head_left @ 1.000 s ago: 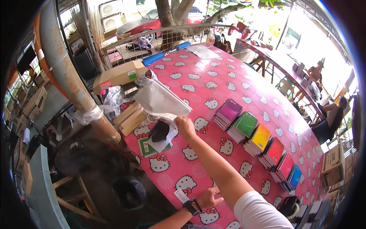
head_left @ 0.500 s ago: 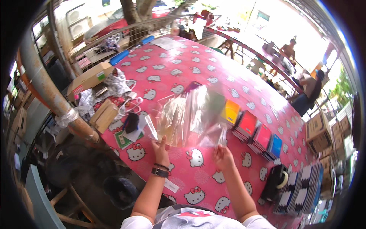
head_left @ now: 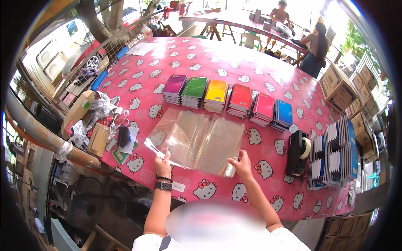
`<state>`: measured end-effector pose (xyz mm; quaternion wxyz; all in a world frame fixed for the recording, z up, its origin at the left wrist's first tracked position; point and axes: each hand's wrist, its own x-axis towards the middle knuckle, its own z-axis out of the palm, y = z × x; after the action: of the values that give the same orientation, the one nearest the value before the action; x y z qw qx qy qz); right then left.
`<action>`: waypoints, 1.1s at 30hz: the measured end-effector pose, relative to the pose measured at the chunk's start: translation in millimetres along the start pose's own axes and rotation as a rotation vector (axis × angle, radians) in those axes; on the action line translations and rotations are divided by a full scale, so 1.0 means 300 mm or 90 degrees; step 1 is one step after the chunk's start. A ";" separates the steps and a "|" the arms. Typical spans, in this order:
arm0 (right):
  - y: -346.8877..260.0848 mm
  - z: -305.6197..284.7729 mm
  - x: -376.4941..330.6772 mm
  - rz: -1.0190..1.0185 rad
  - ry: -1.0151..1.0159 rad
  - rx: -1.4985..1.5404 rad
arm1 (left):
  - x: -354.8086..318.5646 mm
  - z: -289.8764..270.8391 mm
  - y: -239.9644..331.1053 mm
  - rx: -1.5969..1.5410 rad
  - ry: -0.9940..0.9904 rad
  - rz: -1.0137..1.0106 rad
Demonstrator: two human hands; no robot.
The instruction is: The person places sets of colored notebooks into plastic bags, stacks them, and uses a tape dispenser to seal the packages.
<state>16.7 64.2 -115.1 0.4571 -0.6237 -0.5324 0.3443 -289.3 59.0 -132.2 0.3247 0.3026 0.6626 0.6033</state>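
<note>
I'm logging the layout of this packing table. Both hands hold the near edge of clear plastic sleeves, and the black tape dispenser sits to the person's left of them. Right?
Not quite. In the head view the black tape dispenser sits to the person's right of the clear plastic sleeves, not left. The rest holds: the left hand and right hand both hold the sleeves' near edge.

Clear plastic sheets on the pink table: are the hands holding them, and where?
Yes. The left hand grips the clear plastic sheets at their near-left edge; the right hand pinches the near-right corner.
</note>
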 end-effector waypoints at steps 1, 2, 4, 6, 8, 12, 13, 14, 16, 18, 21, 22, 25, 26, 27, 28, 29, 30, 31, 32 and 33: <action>-0.009 -0.004 0.009 0.049 -0.025 0.015 | 0.006 -0.019 -0.008 -0.003 0.011 0.008; -0.019 -0.019 0.016 0.098 -0.051 0.030 | 0.011 -0.045 -0.015 -0.006 0.022 0.016; -0.109 -0.076 -0.003 0.166 -0.106 0.068 | 0.009 -0.096 -0.001 0.004 0.077 0.049; -0.039 -0.161 -0.002 0.172 -0.105 0.102 | 0.009 -0.123 0.020 -0.068 0.076 0.018; 0.064 -0.264 -0.008 0.184 -0.126 0.116 | -0.013 -0.126 0.055 -0.082 0.074 -0.026; 0.086 -0.334 -0.052 0.219 -0.117 0.104 | -0.051 -0.113 0.128 -0.191 0.050 0.116; 0.091 -0.331 -0.060 0.197 -0.114 0.075 | -0.084 -0.073 0.167 -0.112 0.003 0.191; 0.096 -0.323 -0.069 0.176 -0.111 0.046 | -0.132 -0.022 0.201 -0.034 -0.045 0.266; 0.115 -0.327 -0.077 0.181 -0.112 0.000 | -0.270 0.126 0.351 0.146 -0.237 0.512; 0.102 -0.311 -0.069 0.166 -0.106 -0.006 | -0.375 0.230 0.326 0.148 -0.376 0.488; 0.139 -0.318 -0.058 0.170 -0.117 0.084 | -0.436 0.321 0.225 0.169 -0.458 0.481; 0.159 -0.334 -0.055 0.176 -0.125 0.128 | -0.446 0.333 0.226 0.127 -0.474 0.475; 0.183 -0.331 -0.058 0.206 -0.034 0.203 | -0.415 0.339 0.244 0.062 -0.551 0.500; 0.193 -0.353 -0.057 0.241 -0.012 0.209 | -0.398 0.346 0.234 0.046 -0.570 0.482; 0.144 -0.329 -0.062 0.288 -0.018 0.299 | -0.364 0.323 0.219 0.045 -0.577 0.463; 0.034 -0.300 -0.067 0.332 -0.031 0.390 | -0.329 0.291 0.175 0.191 -0.587 0.479; -0.039 -0.297 -0.071 0.376 -0.031 0.476 | -0.322 0.284 0.144 0.326 -0.627 0.472; -0.063 -0.303 -0.073 0.393 -0.047 0.508 | -0.330 0.277 0.126 0.458 -0.665 0.457; -0.081 -0.305 -0.074 0.410 -0.064 0.540 | -0.336 0.270 0.108 0.592 -0.697 0.439; -0.089 -0.304 -0.075 0.427 -0.084 0.572 | -0.338 0.262 0.091 0.628 -0.674 0.488; -0.043 -0.318 -0.076 0.360 -0.080 0.442 | -0.353 0.272 0.084 0.655 -0.657 0.539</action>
<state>95.1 22.5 -71.4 0.4940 -0.5319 -0.2210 0.6513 -159.9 26.4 -105.3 0.1546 0.8738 0.4536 0.0828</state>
